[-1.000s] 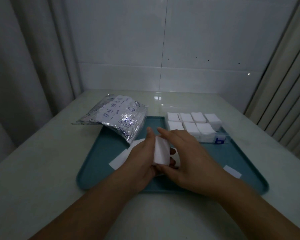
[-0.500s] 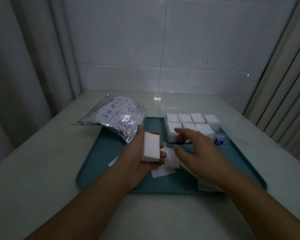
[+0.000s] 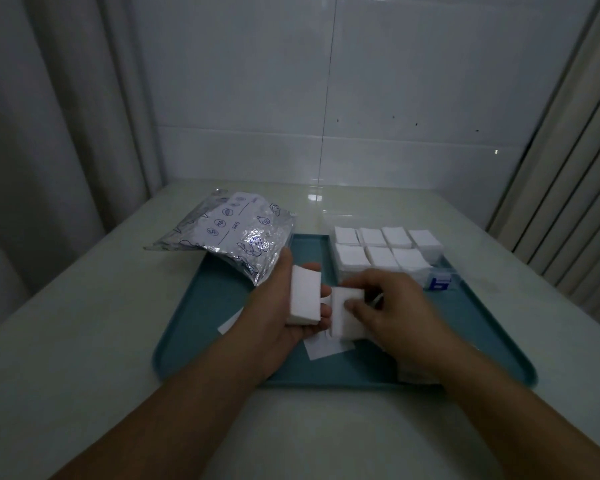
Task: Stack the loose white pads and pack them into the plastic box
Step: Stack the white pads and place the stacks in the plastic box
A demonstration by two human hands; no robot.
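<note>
So the left hand (image 3: 274, 306) has a squared-up stack of white pads (image 3: 303, 295) sitting in its palm, thumb along the far side and fingers curled up under the near side, a fairly narrow grip around it. Right beside that, the right hand (image 3: 392, 306) is pinching a second bunch of pads (image 3: 347, 313) just over the middle of the teal tray (image 3: 201, 320). A few loose sheets (image 3: 326, 348) lie flat on the tray under both hands, another peeks out by the left wrist, and there's a pale patch near the tray's right front corner that I can't make out.

The plastic box (image 3: 440, 282) is at the tray's far right corner and looks mostly packed: seven white piles showing, with the near-right slot looking open.

What I'd worry about: these pads are thin and slippery against each other, so when the two bunches get joined the edges could slide out of square. A fanned stack probably won't drop into that last slot cleanly, it'll catch on the wall or the neighbouring pile. Squeezing harder could bow the pads too. Also the flat sheets look easy to miss or to drag around with a wrist.

The foil bag (image 3: 232, 237) hangs over the tray's far left corner onto the surface (image 3: 84, 323), well out of the way.
</note>
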